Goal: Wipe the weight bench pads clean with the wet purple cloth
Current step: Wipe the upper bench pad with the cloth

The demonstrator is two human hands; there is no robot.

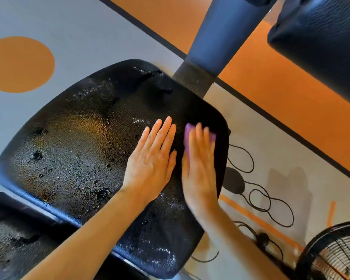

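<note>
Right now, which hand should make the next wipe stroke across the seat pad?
Right. The right hand already presses the small purple cloth flat on the black textured seat pad; the left hand lies bare beside it, only bracing.

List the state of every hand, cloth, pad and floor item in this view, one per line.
Left hand: flat, fingers straight, resting on the pad.
Right hand: flat, pressing the cloth down.
Wet purple cloth: bunched under the right hand, mostly hidden.
Black textured bench pad: beaded with droplets, worn patches.
Black cable: looped loosely on the floor.
Black fan grille: partly in view.
</note>
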